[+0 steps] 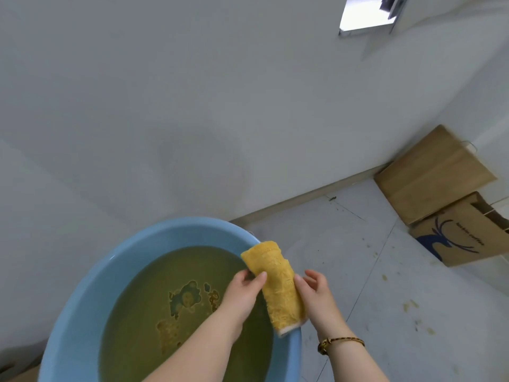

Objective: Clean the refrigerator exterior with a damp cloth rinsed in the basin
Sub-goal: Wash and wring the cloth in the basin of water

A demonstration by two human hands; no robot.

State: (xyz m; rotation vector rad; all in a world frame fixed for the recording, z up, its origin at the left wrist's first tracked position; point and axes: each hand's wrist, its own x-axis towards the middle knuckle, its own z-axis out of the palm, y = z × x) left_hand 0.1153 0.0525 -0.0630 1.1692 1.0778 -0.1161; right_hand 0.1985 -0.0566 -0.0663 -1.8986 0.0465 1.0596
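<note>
A yellow cloth (278, 285), folded into a long strip, hangs above the right rim of a blue basin (82, 293). The basin holds murky greenish water with a printed pattern showing through its bottom. My left hand (242, 290) pinches the cloth's left edge near its upper end. My right hand (314, 293) holds the cloth's right edge with fingers curled around it; a braided bracelet sits on that wrist. A large pale grey surface (165, 106) fills the view behind the basin; I cannot tell whether it is the refrigerator or a wall.
Two brown paper bags (432, 175) lean against the wall at the right, the nearer one printed with a blue deer logo. The pale tiled floor (385, 285) to the right of the basin has small yellowish spots.
</note>
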